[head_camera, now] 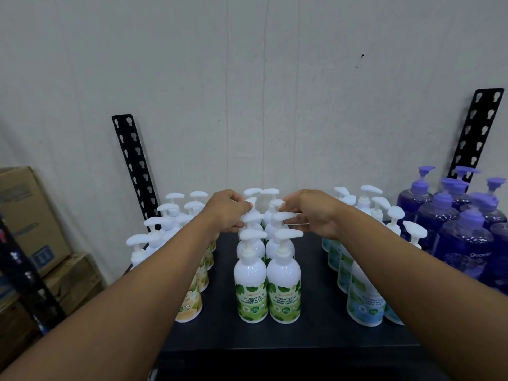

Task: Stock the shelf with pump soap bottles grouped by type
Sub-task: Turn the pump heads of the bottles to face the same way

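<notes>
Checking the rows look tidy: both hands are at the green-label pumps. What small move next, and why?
Probably twist the gripped pump heads so their spouts match the front pair. Left hand and right hand each pinch one among the green-label bottles, where nozzles look unevenly turned.

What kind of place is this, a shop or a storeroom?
Likely a storeroom or warehouse: cardboard boxes stacked at the left, bare slotted shelf uprights against a plain wall, and pump soap bottles in rows by type on a black shelf.
</notes>
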`<state>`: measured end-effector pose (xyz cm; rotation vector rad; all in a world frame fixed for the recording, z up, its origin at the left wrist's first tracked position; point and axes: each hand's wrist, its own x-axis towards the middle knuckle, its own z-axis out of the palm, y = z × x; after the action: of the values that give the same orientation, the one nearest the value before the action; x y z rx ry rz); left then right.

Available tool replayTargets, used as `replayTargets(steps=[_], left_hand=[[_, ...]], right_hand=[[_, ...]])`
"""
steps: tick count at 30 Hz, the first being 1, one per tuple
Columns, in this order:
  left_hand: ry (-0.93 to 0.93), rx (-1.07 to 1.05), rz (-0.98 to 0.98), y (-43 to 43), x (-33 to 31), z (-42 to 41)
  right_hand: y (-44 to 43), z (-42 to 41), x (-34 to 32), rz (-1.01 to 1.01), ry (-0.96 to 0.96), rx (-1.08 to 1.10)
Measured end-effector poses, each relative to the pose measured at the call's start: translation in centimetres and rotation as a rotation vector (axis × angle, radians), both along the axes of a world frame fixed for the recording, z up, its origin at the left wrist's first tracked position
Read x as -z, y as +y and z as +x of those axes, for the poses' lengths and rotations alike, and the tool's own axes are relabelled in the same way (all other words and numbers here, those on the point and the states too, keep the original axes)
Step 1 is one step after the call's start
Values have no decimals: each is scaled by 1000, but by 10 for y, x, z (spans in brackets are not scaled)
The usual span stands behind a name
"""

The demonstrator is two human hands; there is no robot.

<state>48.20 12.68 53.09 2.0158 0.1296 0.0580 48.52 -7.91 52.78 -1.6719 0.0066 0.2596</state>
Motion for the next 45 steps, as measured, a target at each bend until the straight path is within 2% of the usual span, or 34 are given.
replayTargets(steps=[8, 29, 32, 38, 45], left_hand=[[-12, 67, 77, -3, -6, 2], [128, 169, 49, 2, -15, -1], [125, 130, -11, 4, -21, 7], [6, 10, 18, 4, -24, 30], [28, 40, 17, -5, -13, 46]], right_hand=[[-2, 7, 3, 42, 25, -16], [-2, 13, -2, 18, 65, -5], [-3, 20, -12, -47, 26, 30], [7, 47, -26, -197, -62, 23], [26, 69, -26, -404, -76, -67]])
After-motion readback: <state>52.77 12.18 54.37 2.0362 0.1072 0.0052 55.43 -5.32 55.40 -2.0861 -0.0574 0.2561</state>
